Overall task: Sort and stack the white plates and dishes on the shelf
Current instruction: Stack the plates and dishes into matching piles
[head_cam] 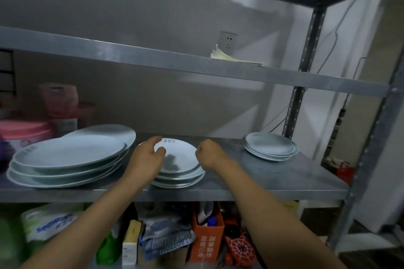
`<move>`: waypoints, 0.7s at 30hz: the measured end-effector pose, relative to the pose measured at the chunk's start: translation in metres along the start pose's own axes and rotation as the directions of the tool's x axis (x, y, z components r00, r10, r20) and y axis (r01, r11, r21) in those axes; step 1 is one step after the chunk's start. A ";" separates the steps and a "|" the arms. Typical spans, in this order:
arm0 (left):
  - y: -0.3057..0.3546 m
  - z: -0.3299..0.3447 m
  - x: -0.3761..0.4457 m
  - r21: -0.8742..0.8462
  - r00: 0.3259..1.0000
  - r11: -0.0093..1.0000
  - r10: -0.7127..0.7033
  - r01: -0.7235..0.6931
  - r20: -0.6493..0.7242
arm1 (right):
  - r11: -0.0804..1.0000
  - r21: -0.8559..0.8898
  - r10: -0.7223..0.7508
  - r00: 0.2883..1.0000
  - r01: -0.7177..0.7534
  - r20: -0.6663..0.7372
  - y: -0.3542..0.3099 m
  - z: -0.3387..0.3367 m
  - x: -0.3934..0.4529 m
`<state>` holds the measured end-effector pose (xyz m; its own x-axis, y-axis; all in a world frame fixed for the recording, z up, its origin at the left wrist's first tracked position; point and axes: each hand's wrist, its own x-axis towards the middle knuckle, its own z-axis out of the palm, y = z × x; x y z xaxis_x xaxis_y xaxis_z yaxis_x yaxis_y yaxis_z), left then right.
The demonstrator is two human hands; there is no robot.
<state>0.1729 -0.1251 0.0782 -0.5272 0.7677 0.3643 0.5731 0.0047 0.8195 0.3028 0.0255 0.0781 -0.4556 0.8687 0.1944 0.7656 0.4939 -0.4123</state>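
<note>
Three stacks of white plates stand on the grey metal shelf [273, 181]. A stack of large plates [67, 155] is at the left, with one more large plate [109, 132] leaning behind it. In the middle is a stack of medium dishes [180, 164]. Small dishes [270, 145] are stacked at the right. My left hand [148, 155] rests on the left rim of the top medium dish, thumb over its edge. My right hand [209, 155] has its fingers curled at that dish's right rim.
Pink tubs and packets [32, 131] crowd the shelf's far left. A pad of paper [231, 57] lies on the shelf above, by a wall socket. Below are tissue packs, an orange box [207, 240] and cloths. A metal upright [371, 148] stands at the right.
</note>
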 end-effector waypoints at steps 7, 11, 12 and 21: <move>0.024 0.052 -0.007 0.052 0.988 0.990 0.129 -0.133 0.079 | 0.995 -0.096 0.006 0.982 -0.024 -0.188 0.077 -0.022 -0.020; 0.042 0.092 -0.012 0.087 0.940 0.949 0.282 -0.302 0.192 | 0.979 -0.135 0.117 0.963 -0.153 -0.241 0.142 -0.036 -0.038; 0.047 0.104 -0.013 0.092 0.922 0.935 0.314 -0.341 0.228 | 0.973 -0.139 0.146 0.957 -0.184 -0.249 0.156 -0.040 -0.043; 0.074 0.217 -0.007 0.110 0.815 0.868 0.403 -0.485 0.418 | 0.911 -0.331 0.178 0.958 -0.247 -0.226 0.260 -0.050 -0.061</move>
<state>0.3552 0.0085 0.0399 0.0633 0.8949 0.4418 0.8218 -0.2980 0.4857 0.5523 0.1032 0.0039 -0.1977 0.9287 0.3137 0.9602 0.2479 -0.1288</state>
